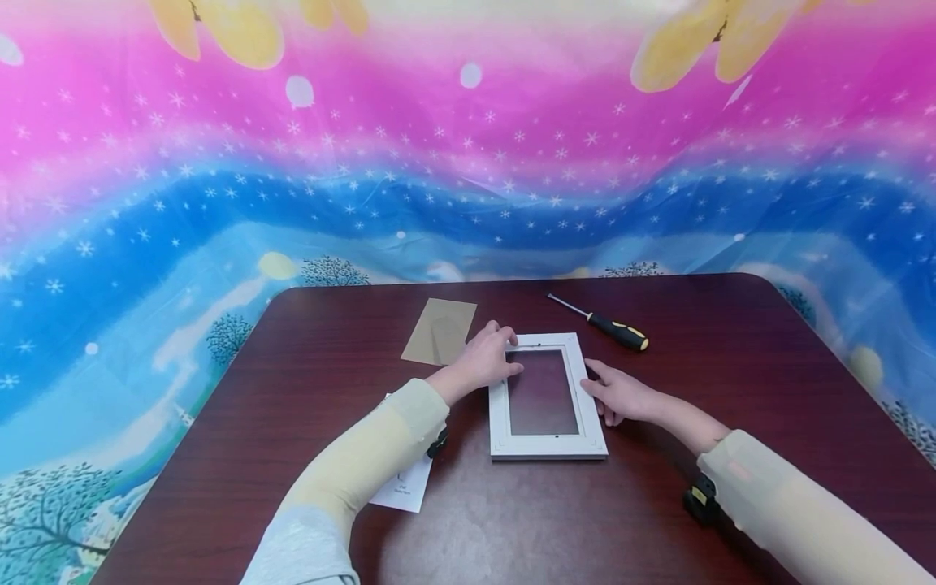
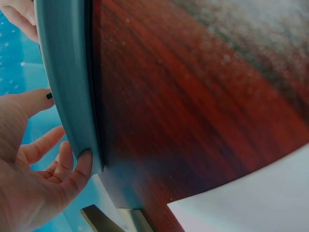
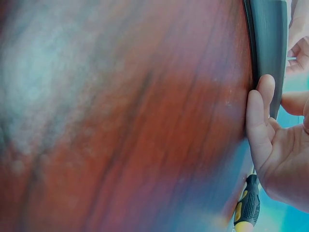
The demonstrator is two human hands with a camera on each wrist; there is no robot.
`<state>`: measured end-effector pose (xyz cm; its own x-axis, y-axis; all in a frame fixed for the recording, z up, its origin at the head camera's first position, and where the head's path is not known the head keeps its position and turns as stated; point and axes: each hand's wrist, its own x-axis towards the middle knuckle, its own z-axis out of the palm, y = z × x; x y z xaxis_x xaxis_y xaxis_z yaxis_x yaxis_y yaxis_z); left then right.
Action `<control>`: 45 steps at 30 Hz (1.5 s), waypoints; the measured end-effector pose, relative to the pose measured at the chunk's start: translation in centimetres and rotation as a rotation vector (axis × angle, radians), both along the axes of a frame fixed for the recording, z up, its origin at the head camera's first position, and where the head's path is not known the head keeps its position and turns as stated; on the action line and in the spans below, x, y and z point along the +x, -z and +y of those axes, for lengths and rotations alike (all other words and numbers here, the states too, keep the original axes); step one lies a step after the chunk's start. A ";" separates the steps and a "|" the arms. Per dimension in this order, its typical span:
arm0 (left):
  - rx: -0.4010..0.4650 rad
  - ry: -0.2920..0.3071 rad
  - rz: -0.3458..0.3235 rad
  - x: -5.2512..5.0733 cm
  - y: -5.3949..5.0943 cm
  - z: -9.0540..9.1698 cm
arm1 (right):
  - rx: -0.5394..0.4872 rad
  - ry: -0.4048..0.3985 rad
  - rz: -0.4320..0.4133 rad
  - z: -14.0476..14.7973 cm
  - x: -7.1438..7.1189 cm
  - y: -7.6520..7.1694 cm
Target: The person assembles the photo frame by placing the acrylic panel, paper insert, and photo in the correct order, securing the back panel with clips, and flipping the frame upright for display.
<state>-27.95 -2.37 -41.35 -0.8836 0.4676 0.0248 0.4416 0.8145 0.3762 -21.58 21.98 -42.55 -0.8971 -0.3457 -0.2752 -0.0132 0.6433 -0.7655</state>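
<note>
A white picture frame lies on the table, with small dark tabs on the inner edges of its top and bottom sides. Dark red-brown shows through its opening; whether a clear pane sits there I cannot tell. My left hand holds the frame's upper left side, thumb over the inner edge. In the left wrist view, its fingers rest against the outer side. On the opposite side my right hand grips the frame, thumb on top and fingers along the outer side.
A tan rectangular sheet lies left of the frame. Behind the frame, to the right, is a screwdriver with a black and yellow handle. White printed paper lies partly beneath my left forearm. A patterned cloth hangs behind the table.
</note>
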 end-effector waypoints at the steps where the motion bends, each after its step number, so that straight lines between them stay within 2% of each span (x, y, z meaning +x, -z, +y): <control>1: 0.000 -0.001 0.001 0.0 0.0 0.0 | 0.001 0.000 0.001 0.0 0.0 0.0; 9: -0.007 0.000 -0.001 0.0 0.0 0.1 | -0.001 0.006 -0.001 0.0 0.0 0.0; 15: 0.004 0.018 -0.033 0.1 -0.4 0.0 | -0.007 0.007 0.002 0.1 0.0 0.1; 19: 0.053 0.054 -0.071 0.1 -0.8 -0.5 | -0.016 0.005 0.003 0.1 0.0 0.1; 23: 0.096 0.111 -0.069 -0.1 -1.1 -1.5 | -0.018 0.000 0.004 0.0 0.0 0.0; 29: 0.183 0.174 -0.061 0.2 -2.2 -3.9 | -0.019 0.003 0.002 0.0 0.0 -0.1; 34: 0.212 0.144 -0.090 1.3 -3.0 -6.7 | -0.017 0.000 -0.005 -0.1 -0.1 -0.2; 38: 0.147 0.098 -0.087 2.4 -3.1 -9.2 | -0.015 -0.005 -0.007 -0.1 -0.1 -0.1; 45: 0.002 0.057 -0.040 4.3 -3.2 -13.5 | -0.008 -0.010 -0.003 0.1 0.0 -0.1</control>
